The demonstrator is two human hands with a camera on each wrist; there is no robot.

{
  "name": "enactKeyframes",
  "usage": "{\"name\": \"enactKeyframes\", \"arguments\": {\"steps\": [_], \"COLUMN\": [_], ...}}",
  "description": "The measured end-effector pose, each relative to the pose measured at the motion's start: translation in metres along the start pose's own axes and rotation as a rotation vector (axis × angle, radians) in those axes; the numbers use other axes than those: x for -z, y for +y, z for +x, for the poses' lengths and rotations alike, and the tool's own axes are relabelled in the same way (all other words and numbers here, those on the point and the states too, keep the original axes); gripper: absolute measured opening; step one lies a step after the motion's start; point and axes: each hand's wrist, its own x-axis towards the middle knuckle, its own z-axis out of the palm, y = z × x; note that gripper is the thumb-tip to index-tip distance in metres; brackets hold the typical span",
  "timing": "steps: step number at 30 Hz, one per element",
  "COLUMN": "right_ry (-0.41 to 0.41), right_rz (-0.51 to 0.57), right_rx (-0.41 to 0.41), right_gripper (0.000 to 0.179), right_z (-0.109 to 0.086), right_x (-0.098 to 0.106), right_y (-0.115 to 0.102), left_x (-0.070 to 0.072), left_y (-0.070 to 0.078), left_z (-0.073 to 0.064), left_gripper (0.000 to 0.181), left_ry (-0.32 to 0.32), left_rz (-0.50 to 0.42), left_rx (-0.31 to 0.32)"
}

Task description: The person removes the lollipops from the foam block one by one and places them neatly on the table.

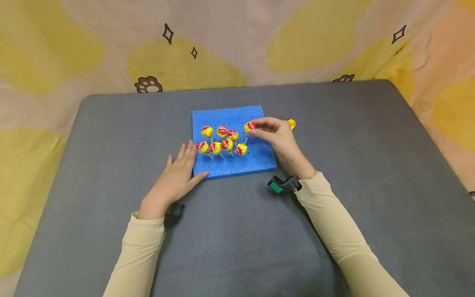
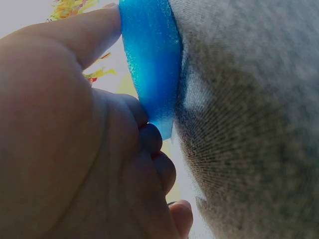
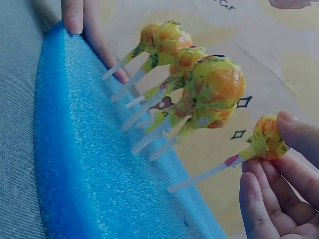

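A blue foam block (image 1: 237, 167) lies on the table, with several lollipops (image 1: 215, 148) in yellow and red wrappers standing in it by their white sticks. My right hand (image 1: 280, 138) pinches the wrapped head of one lollipop (image 3: 269, 137) between thumb and fingers. In the right wrist view, that lollipop's stick slants down to the foam surface. My left hand (image 1: 176, 177) rests against the block's left side, fingers fairly straight and thumb at the front corner. The left wrist view shows the thumb and fingertips touching the foam edge (image 2: 152, 59).
One more yellow-wrapped lollipop (image 1: 292, 123) shows just beyond my right hand, partly hidden by it. Small holes dot the foam's far part. The grey table (image 1: 230, 239) ends at a patterned cloth (image 1: 237, 41) behind it.
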Motion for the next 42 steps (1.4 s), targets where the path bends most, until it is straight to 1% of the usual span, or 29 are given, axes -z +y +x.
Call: {"name": "enactKeyframes", "arguments": {"steps": [5,12,20,26,28,33,38,42], "right_ry": [0.007,0.027,0.040,0.053,0.046,0.047,0.076,0.078], "right_rz": [0.058,0.162,0.207,0.291,0.299,0.261,0.293,0.314], "right_rx": [0.008,0.057,0.087,0.089,0.097,0.113,0.105,0.130], "right_gripper": [0.023,0.016,0.016,0.021,0.021,0.020,0.021,0.023], "right_z": [0.001,0.004,0.004,0.004,0.005,0.006,0.007,0.007], "right_x": [0.004,0.012,0.019,0.026,0.030,0.038,0.045,0.051], "right_y": [0.001,0.001,-0.004,-0.006,-0.006,-0.008,-0.009,-0.009], "left_x": [-0.001,-0.001,-0.003,-0.003,-0.003,-0.002,-0.002,-0.002], "left_y": [0.000,0.001,0.001,0.001,0.000,0.001,0.001,0.002], "left_z": [0.000,0.001,0.002,0.001,0.002,0.002,0.002,0.002], "left_gripper": [0.085,0.085,0.085,0.085,0.085,0.085,0.085,0.085], "left_ry": [-0.001,-0.007,-0.012,-0.015,-0.016,-0.015,-0.019,-0.023], "left_rz": [0.003,0.006,0.007,0.004,0.002,0.000,0.002,0.002], "left_rx": [0.001,0.002,0.007,0.008,0.008,0.010,0.014,0.018]}}
